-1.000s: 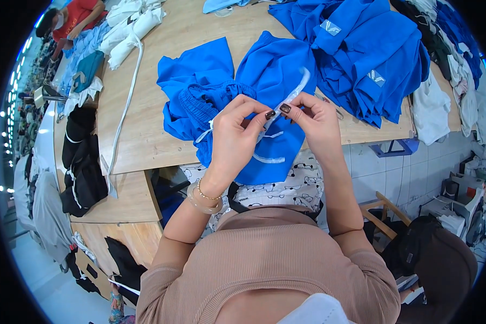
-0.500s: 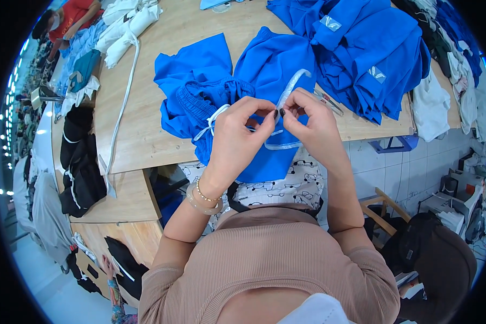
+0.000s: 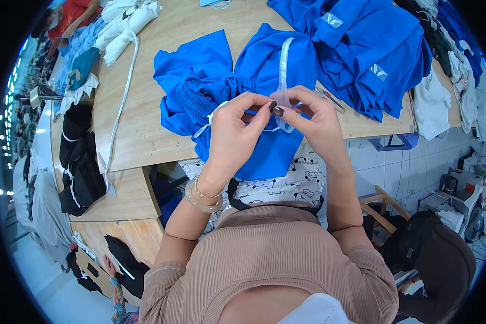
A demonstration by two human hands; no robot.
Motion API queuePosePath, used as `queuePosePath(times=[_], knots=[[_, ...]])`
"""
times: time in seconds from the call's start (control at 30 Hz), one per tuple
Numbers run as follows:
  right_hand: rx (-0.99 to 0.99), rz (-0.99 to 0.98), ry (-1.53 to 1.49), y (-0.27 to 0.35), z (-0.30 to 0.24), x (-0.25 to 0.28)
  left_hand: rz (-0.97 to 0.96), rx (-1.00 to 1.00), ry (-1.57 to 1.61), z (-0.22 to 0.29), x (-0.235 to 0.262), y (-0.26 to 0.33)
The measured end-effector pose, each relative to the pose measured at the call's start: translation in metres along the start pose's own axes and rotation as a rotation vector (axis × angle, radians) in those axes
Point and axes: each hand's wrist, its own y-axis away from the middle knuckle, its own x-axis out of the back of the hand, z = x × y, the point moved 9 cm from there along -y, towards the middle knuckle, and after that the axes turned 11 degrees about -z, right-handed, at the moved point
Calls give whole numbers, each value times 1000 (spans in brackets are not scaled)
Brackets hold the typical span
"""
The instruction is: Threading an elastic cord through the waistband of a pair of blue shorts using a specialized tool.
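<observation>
My left hand (image 3: 240,123) and my right hand (image 3: 314,117) meet over the front edge of the table, thumbs and fingertips pinched together. Between them is a shiny, translucent white strip (image 3: 284,62), whose free length stands up in front of the blue cloth. Exactly what the fingertips pinch is partly hidden. Beneath and beyond my hands lies a blue garment (image 3: 200,65) with a gathered elastic waistband (image 3: 197,100). A white drawstring (image 3: 202,130) comes out beside my left hand. Part of the blue cloth (image 3: 270,159) hangs over the edge toward my lap.
Small scissors (image 3: 329,99) lie right of my hands, beside a pile of blue garments (image 3: 372,48). A long white cord (image 3: 125,97) runs across the wooden table (image 3: 162,135). Black folded garments (image 3: 81,162) lie left. Another person's hand (image 3: 109,265) reaches in at lower left.
The strip's upper part has gone from a curled loop to standing nearly straight up. My fingertips have shifted slightly and come closer together, and the right hand has turned a little.
</observation>
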Motion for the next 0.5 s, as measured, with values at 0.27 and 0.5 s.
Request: queuePosePath(times=[0.27, 0.5], knots=[[-78, 95, -129, 4, 11, 8, 0, -5, -73, 6, 0, 0], [28, 147, 169, 3, -11, 7, 29, -20, -132, 9, -2, -1]])
